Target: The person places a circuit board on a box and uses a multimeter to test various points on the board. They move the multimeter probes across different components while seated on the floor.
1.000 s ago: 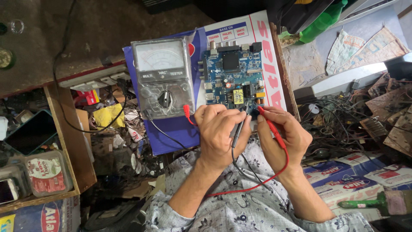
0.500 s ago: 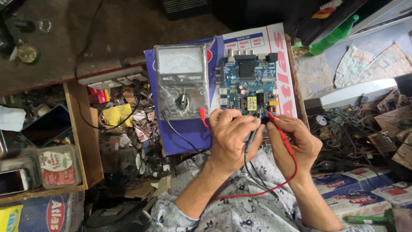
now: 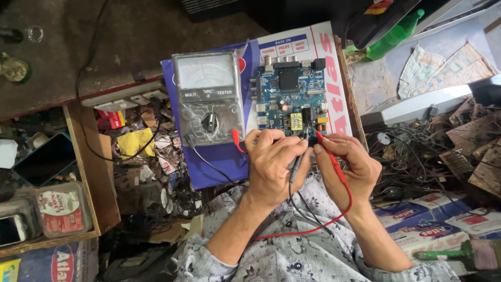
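Left hand (image 3: 274,164) grip clamps a black probe (image 3: 296,167), right hand (image 3: 347,164) grip clamps a red probe (image 3: 329,156), tips at the near edge of a blue circuit board (image 3: 289,99). An analog multimeter (image 3: 209,96) lies just left; clutter crowds both sides.

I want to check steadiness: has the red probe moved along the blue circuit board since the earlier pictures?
No. The red probe in the right hand still meets the lower edge of the blue circuit board, beside the yellow part; only the camera shifted.

Two hands (image 3: 274,162), two probes (image 3: 334,162), one meter (image 3: 209,96)
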{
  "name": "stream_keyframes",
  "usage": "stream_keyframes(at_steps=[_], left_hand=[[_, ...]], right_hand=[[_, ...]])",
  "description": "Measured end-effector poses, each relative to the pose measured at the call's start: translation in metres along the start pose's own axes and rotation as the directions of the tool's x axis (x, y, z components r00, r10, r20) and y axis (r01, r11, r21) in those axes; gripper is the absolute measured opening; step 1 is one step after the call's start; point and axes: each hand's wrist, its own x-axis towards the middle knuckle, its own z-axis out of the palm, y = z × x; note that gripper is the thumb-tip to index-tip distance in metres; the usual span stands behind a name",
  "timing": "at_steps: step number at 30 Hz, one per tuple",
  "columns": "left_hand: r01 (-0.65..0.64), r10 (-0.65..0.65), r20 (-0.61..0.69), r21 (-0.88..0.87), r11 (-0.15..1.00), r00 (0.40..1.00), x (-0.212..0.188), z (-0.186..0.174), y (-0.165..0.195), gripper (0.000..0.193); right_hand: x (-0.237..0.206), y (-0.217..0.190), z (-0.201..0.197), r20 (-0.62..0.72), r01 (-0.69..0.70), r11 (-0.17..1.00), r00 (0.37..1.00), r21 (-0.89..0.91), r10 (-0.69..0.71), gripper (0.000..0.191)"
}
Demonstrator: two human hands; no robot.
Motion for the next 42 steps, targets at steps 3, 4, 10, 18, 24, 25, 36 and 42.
stream_keyframes(at_steps=[3,4,10,18,24,25,36,42], left_hand=[[-0.001,0.001,-0.001,-0.004,1.0,1.0,0.001,0.0,0.0,0.018],[-0.001,0.001,-0.002,-0.007,1.0,1.0,0.001,0.0,-0.001,0.018],[0.002,-0.001,0.009,-0.015,1.0,1.0,-0.003,0.001,-0.003,0.019],[-0.096,0.082,-0.165,-0.074,0.993,0.983,-0.006,-0.011,0.013,0.019],[0.172,-0.207,-0.14,-0.224,0.959,0.968,-0.033,-0.03,0.031,0.015],[0.193,-0.226,-0.128,-0.229,0.954,0.966,-0.035,-0.029,0.031,0.015],[0.221,-0.243,-0.011,-0.383,0.897,0.97,-0.037,-0.009,0.032,0.013],[0.173,-0.143,0.1,-0.446,0.878,0.985,-0.031,0.008,0.03,0.015]], right_hand=[[0.001,0.0,0.0,0.009,0.01,1.0,1.0,-0.01,-0.01,0.012],[0.001,0.0,0.0,0.01,0.01,1.0,1.0,-0.001,-0.01,0.012],[0.001,0.002,0.0,0.016,0.005,1.0,1.0,0.02,-0.005,0.011],[-0.011,0.008,-0.007,-0.07,0.031,0.999,0.997,-0.02,-0.032,0.013],[-0.016,0.013,-0.017,0.042,0.185,0.951,0.983,-0.247,-0.18,0.023],[-0.015,0.013,-0.017,0.052,0.184,0.948,0.983,-0.259,-0.177,0.027],[0.006,0.024,-0.025,0.01,0.1,0.943,0.995,-0.317,-0.102,0.034],[0.028,0.044,-0.034,-0.047,0.059,0.962,0.996,-0.266,-0.074,0.034]])
